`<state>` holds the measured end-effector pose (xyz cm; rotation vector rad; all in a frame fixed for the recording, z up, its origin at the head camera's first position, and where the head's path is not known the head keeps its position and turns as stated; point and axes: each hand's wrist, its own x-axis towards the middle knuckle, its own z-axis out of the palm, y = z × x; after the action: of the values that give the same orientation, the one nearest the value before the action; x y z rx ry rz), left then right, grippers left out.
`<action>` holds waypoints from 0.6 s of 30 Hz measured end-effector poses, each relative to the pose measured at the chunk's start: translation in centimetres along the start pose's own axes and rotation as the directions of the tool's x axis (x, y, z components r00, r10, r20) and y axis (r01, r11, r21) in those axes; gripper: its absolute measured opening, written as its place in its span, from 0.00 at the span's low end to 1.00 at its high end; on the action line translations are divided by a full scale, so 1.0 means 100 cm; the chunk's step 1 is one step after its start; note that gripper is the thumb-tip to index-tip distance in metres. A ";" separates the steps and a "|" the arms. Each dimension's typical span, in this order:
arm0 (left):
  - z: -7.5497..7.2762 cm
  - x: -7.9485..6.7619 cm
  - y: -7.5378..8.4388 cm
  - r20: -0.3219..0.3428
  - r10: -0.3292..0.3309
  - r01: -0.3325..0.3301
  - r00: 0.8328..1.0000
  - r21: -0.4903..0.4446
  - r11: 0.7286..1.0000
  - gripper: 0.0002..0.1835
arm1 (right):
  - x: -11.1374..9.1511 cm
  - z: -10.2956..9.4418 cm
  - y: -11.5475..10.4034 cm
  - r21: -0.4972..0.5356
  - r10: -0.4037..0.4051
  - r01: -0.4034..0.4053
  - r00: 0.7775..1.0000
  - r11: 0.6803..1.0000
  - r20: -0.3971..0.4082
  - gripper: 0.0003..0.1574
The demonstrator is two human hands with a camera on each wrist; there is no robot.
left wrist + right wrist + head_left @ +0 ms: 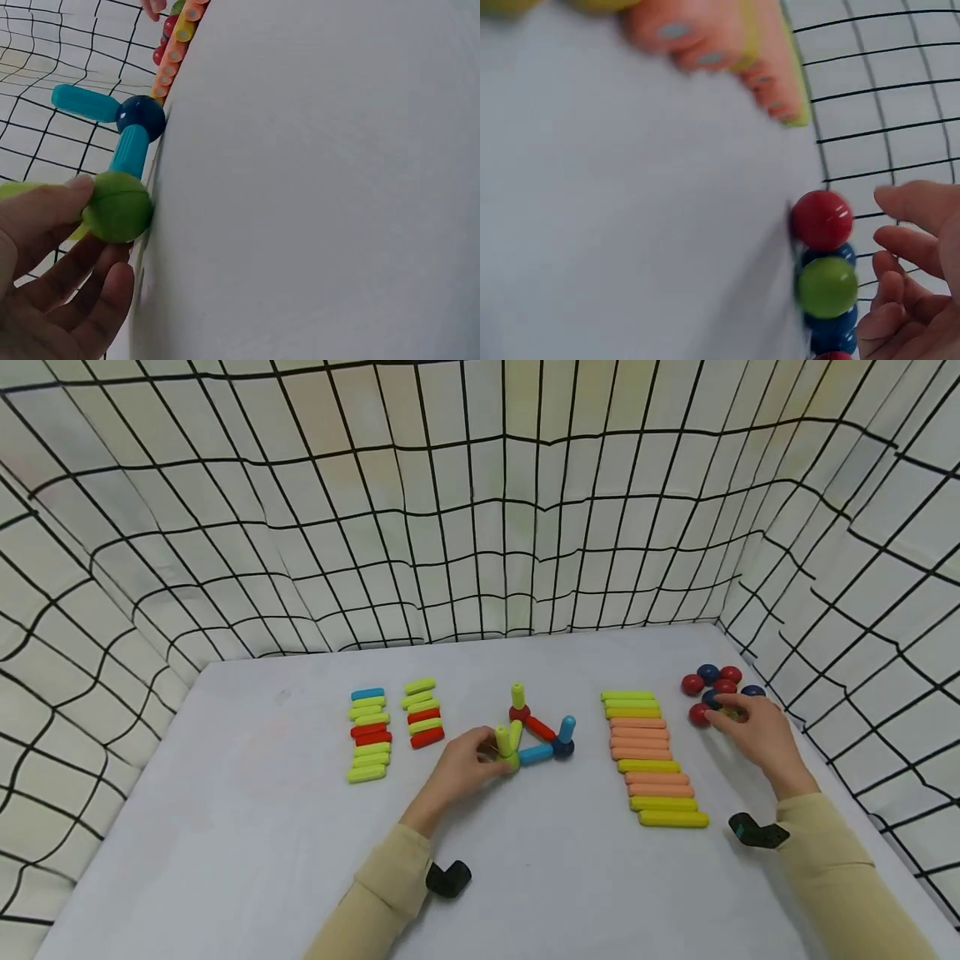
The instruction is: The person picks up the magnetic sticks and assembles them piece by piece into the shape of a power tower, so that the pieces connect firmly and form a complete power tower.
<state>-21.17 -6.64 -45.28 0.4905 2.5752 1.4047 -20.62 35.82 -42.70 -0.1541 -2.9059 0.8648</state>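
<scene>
Under the frame [539, 728]: white table [240, 835]
Wall [480, 518] behind the frame: pale, crossed by black grid lines
Left hand [467, 766]: pinching the frame's green ball [118, 208]
Right hand [763, 739]: fingers loosely parted, right of the frame, beside loose balls [725, 687]

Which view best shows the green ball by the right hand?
Right wrist: the green ball appears large and uncovered. In the head view, the right hand partly hides it; the left wrist view catches only a small piece.
</scene>
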 end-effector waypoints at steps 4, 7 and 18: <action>-0.006 -0.002 0.003 0.076 0.033 -0.034 0.997 0.010 0.999 0.13 | 0.000 0.005 0.007 -0.087 -0.072 0.073 0.997 0.994 0.013 0.34; -0.009 -0.003 0.006 0.094 0.061 -0.063 0.994 0.014 0.998 0.11 | 0.003 0.007 0.007 -0.129 -0.066 0.070 0.997 0.989 0.033 0.34; -0.010 -0.002 0.012 0.123 0.099 -0.114 0.987 0.119 0.986 0.07 | 0.009 0.011 0.002 -0.211 -0.123 0.131 0.991 0.969 0.054 0.29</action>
<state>-21.02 -6.90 -43.79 0.7173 2.5872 1.2095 -21.69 35.51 -43.69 0.0337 -3.0020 0.5395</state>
